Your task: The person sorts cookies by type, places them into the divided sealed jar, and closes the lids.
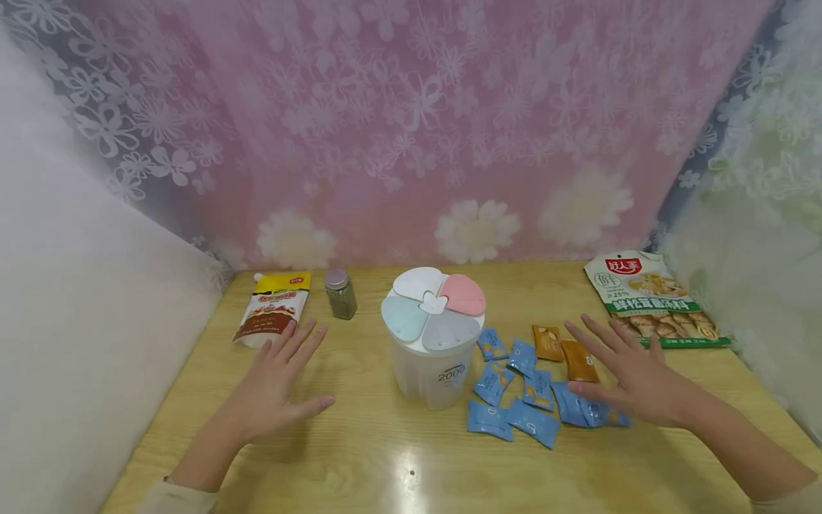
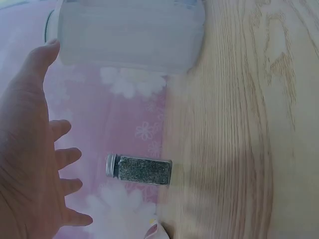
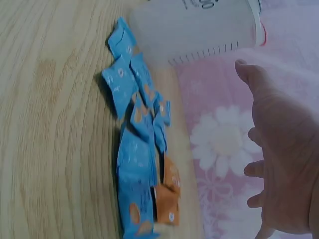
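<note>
My left hand [image 1: 272,389] hovers over the table's left side with fingers spread, holding nothing. Nearest to it are a yellow, white and brown pouch [image 1: 272,307] and a small glass jar of dried herbs [image 1: 342,294], which also stands upright in the left wrist view, herb jar [image 2: 144,170]. Fingers spread and holding nothing, my right hand [image 1: 642,375] is above the right side, partly covering several blue packets [image 1: 533,421] and beside orange packets [image 1: 580,360]. Between the hands stands a translucent container [image 1: 430,375] with a petal-patterned lid [image 1: 404,321], lid on.
A green and white seasoning bag [image 1: 655,300] lies at the back right. Pink floral cloth [image 1: 411,143] hangs behind the wooden table [image 1: 347,457]. White cloth walls [image 1: 96,285] close off the sides. A small dark spot [image 1: 412,472] marks the table near the front.
</note>
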A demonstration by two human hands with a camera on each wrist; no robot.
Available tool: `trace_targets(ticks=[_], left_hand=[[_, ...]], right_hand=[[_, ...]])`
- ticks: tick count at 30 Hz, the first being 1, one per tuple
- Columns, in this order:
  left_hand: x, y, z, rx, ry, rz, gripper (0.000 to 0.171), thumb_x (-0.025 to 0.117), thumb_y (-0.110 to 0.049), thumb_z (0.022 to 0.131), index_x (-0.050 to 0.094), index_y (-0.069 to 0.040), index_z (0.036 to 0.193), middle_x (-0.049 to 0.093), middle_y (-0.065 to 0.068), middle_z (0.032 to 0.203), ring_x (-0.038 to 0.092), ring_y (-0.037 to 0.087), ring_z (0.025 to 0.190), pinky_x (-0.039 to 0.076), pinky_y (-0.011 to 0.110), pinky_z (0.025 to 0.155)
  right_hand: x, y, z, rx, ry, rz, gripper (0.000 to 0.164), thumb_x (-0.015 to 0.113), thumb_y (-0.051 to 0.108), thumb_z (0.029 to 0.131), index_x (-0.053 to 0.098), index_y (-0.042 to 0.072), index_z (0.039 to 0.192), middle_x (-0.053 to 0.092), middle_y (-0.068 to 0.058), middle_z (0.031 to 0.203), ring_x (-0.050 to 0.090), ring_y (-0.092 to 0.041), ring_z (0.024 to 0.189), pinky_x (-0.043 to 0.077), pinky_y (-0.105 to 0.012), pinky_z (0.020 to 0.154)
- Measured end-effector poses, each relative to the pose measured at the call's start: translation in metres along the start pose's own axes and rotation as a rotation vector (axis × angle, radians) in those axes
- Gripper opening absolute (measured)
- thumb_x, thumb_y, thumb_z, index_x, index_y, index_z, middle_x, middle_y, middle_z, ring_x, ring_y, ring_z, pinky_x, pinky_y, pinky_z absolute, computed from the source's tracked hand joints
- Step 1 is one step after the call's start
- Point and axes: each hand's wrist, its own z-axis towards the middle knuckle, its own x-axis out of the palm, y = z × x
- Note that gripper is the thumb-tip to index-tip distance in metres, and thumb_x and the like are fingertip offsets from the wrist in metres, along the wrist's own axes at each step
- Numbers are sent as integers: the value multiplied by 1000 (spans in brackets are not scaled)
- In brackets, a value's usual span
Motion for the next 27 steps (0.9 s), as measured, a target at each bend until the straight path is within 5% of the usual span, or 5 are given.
trace_targets(ticks=[10, 21, 27], left_hand=[[8, -7, 11, 74, -60, -152, 93, 66, -52, 90, 11, -29, 161, 19, 5, 167, 17, 43, 152, 29, 71, 109], [3, -30, 49, 125, -70, -347, 93, 67, -39, 91, 6, -32, 161, 11, -4, 169, 13, 32, 155, 25, 68, 113], [8, -41, 70, 221, -57, -551, 90, 63, -48, 94, 6, -31, 161, 1, 0, 169, 10, 34, 155, 29, 70, 110]], right_hand=[[5, 34, 21, -97, -11, 80, 86, 68, 44, 93, 14, 37, 159, 18, -8, 167, 14, -54, 148, 1, -88, 97], [-5, 57, 53, -142, -17, 177, 88, 69, 44, 92, 13, 36, 160, 15, -5, 168, 13, -46, 151, 2, -82, 105], [-1, 71, 71, -219, -43, 208, 90, 71, 42, 91, 13, 37, 160, 18, -1, 167, 19, -42, 152, 25, -75, 107]])
